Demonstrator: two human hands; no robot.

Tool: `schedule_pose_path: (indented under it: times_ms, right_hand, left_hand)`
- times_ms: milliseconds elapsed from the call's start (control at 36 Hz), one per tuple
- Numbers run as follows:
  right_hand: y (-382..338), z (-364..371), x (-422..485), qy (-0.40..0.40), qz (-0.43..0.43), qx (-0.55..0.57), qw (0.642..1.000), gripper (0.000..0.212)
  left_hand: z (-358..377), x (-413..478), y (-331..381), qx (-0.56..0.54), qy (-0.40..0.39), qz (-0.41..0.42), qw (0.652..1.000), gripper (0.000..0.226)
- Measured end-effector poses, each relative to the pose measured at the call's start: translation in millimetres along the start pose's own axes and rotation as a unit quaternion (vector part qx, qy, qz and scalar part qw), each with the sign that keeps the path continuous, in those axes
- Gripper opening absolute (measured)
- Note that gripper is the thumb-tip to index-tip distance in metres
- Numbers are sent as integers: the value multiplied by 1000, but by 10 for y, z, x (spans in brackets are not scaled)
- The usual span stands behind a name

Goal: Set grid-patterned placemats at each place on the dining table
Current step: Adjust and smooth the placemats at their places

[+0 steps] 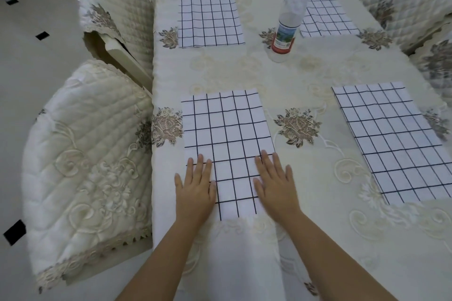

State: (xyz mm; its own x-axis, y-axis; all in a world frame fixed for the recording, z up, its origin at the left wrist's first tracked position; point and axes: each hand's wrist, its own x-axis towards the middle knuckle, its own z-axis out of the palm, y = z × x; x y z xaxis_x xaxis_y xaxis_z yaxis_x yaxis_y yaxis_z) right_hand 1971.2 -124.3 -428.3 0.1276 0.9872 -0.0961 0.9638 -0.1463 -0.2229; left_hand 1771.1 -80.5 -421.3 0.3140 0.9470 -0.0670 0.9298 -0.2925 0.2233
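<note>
Both hands lay flat on the mat (230,129) — the left hand (195,186) on its near left corner, the right hand (274,183) on its near right corner. Palms were down, fingers straight and a little apart, gripping nothing. The hold read as smoothing and squaring: pressing the two near corners would flatten the sheet and line it up with the table end, which dropped away just behind the wrists. A faint wave in the grid lines ahead of the fingertips suggested the mat was not quite flat, though the wide lens may have bent them.

A second mat (396,144) lay well to the right of the right hand, somewhat skewed. Far ahead lay a third mat (210,19) beyond the left hand and a fourth mat (327,14) beyond the right, partly hidden by a red-capped bottle (289,22). With four mats down, the task looked nearly done.

The table wore a cream embroidered cloth (318,76) — soft, and likely to let a mat creep. Quilted chairs (85,166) stood left of the left hand. The floor (29,61) was pale tile with dark insets.
</note>
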Motion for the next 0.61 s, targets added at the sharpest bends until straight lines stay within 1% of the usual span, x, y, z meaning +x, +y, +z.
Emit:
schedule_pose_path:
  times_ms: [56,167,194,222,250,306,333,361,389,417,472,556,611]
  right_hand:
    - [111,-26,-28,-1,22,22,1000,57]
    - [179,-124,-51,-14,20,64,998,58]
    - [185,-155,-27,-19,32,106,994,55]
    - [180,-207,4,-27,53,179,982,48]
    - [169,-294,32,-34,86,276,957,40]
    - [179,-497,64,-25,156,462,873,28]
    - [213,-591,72,-11,185,514,838,24]
    - [278,-677,77,6,207,536,818,23]
    - [341,-744,86,21,225,547,806,22]
    - [431,-808,88,36,238,556,796,22]
    - [655,-919,94,59,251,568,782,22]
    - [1072,-1079,50,75,265,559,782,22]
    - [1248,-1135,33,77,277,548,786,21]
  left_hand:
    - [-8,-6,-20,-1,3,-16,1000,52]
    - [-28,32,88,-26,10,-56,998,49]
    - [-49,55,152,-39,17,-70,997,45]
    - [-83,81,233,-57,32,-84,994,39]
    - [-117,106,326,-75,48,-93,992,33]
    - [-170,160,550,-120,87,-91,985,29]
    - [-197,182,689,-152,111,-85,979,28]
    - [-223,201,848,-191,127,-82,970,25]
    - [-268,217,1003,-223,126,-77,964,23]
    - [-312,229,1174,-247,115,-75,959,23]
    - [-368,249,1527,-295,73,-105,947,24]
    - [-399,296,2058,-355,-10,-136,925,25]
    - [-386,330,2230,-382,-56,-151,910,25]
